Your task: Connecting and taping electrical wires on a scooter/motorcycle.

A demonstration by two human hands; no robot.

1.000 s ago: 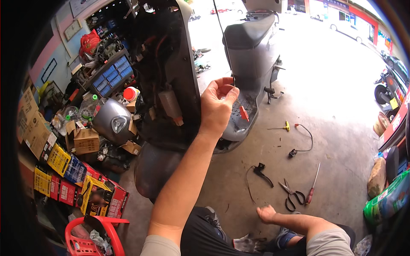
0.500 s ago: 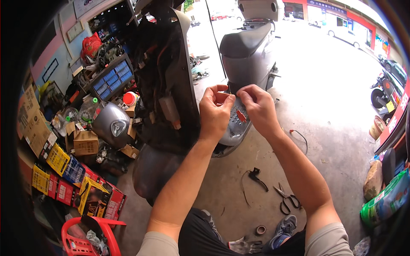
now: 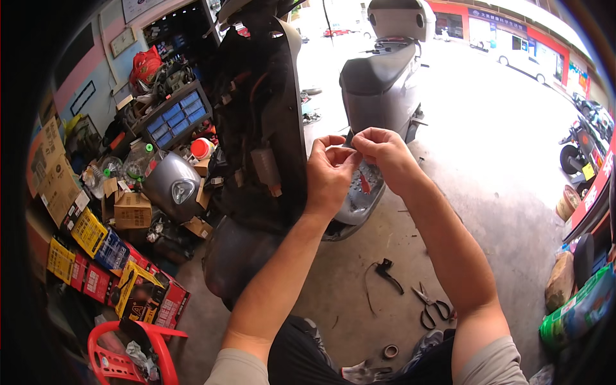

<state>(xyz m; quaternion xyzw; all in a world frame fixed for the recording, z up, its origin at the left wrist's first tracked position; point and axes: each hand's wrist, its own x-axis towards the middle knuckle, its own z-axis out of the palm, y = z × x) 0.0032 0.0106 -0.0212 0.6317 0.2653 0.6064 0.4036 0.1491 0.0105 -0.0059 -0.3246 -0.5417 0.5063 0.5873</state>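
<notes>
Red connector [image 3: 364, 184] now steeper, tip downward

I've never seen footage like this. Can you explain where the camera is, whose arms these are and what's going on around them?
There is no robot: the bare forearms belong to the person wearing the camera. Each picture comes from the left of two fisheye cameras on their head, looking down, so edges bend near the rim.

The left hand and right hand meet at the fingertips in front of a grey scooter. A small red piece shows just below them; what the fingertips pinch is too small to tell.

On the concrete floor lie scissors, a black lever-like part and a roll of tape.
</notes>
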